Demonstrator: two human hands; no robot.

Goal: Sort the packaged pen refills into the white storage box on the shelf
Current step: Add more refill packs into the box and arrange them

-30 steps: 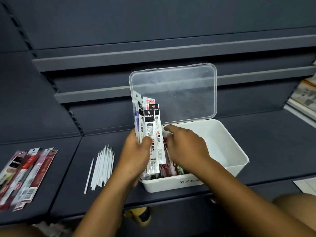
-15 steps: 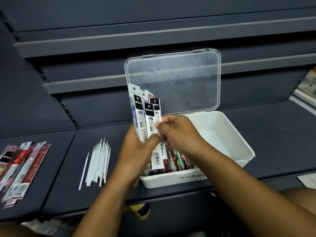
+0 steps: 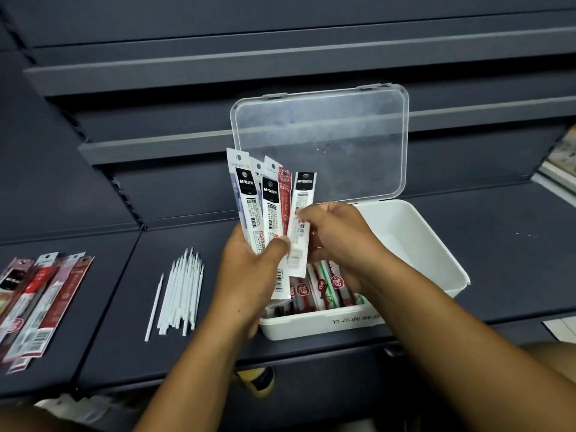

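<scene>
The white storage box [image 3: 430, 244] stands on the dark shelf with its clear lid [image 3: 321, 145] raised at the back. Several red refill packs [image 3: 324, 288] lie in its left half. Just above the box's left end, my left hand [image 3: 249, 266] grips a fanned bunch of black-and-white refill packs [image 3: 258, 207], held upright. My right hand [image 3: 336, 235] pinches one white pack [image 3: 299, 226] at the right side of that fan, pulled slightly away from the others.
A bundle of bare white refills [image 3: 180, 291] lies on the shelf left of the box. More red and white packaged refills [image 3: 34, 304] lie at the far left. Shelf rails [image 3: 187, 70] run behind. Some printed goods [image 3: 561, 163] sit at the right edge.
My right hand has come up out of the box and taken the rightmost pack, drawing it apart from the bunch. The bunch in my left hand has fanned out.
</scene>
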